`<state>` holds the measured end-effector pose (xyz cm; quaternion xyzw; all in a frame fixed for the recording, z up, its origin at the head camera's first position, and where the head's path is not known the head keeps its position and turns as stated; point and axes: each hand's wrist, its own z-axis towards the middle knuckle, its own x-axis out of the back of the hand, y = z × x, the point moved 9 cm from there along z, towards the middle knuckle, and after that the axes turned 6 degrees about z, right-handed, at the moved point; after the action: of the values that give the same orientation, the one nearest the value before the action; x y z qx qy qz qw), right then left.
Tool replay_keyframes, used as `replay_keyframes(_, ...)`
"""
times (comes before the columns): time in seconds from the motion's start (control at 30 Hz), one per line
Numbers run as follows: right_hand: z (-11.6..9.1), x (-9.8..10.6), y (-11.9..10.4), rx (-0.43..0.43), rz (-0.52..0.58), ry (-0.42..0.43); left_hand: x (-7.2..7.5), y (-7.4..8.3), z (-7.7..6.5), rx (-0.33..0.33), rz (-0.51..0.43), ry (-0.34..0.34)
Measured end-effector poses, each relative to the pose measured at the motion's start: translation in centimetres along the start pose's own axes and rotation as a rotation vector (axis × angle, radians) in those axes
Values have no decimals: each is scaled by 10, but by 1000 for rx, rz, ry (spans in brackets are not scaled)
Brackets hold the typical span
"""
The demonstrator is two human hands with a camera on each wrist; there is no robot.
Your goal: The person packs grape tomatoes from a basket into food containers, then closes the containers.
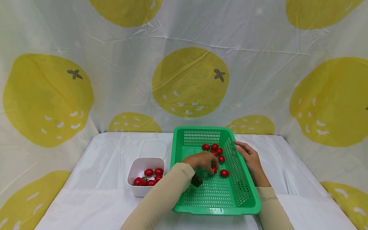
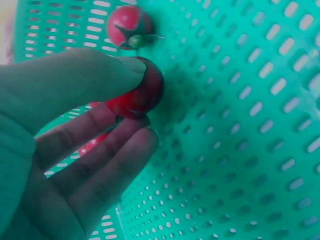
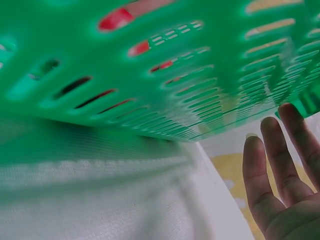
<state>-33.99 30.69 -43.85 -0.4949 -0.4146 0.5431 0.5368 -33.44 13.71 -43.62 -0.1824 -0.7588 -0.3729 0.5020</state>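
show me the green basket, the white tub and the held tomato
green basket (image 1: 198, 210): head view, front rim
white tub (image 1: 139, 191): head view, front wall
held tomato (image 2: 149, 95): left wrist view, side beside the thumb

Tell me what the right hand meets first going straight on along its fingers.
Likely the green basket, at its right rim: in the head view the right hand slants toward it. Depth is unclear, so the fingertips may be touching it.

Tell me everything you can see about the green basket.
The green basket looks plastic, rectangular and open-topped, with slotted walls and floor and a rim marking too small to read. It sits upright on white cloth. Red tomatoes lie inside, where the left hand pinches one; the right hand is at the right rim.
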Motion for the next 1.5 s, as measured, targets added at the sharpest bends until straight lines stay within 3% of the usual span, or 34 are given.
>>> replay_keyframes(0.17, 6, 6, 11, 15, -23, 3, 9, -2, -2, 14, -21, 68)
replay_keyframes(0.43, -6, -7, -4, -2, -10, -15, 15, -2, -8, 8, -105, 121)
replay_keyframes(0.6, -5, -4, 6, -11, -25, -11, 16, 3, -9, -50, -174, 142)
replay_keyframes(0.73, -1, 1, 11, 23, -69, 4, 21, 9, -9, -108, -175, 166)
replay_keyframes(1.03, 1, 4, 7, 38, -133, 1, 30, 22, -11, -199, -218, 178)
replay_keyframes(1.5, -8, -8, -16, 6, -119, -12, 48, 22, -12, -204, -327, 280)
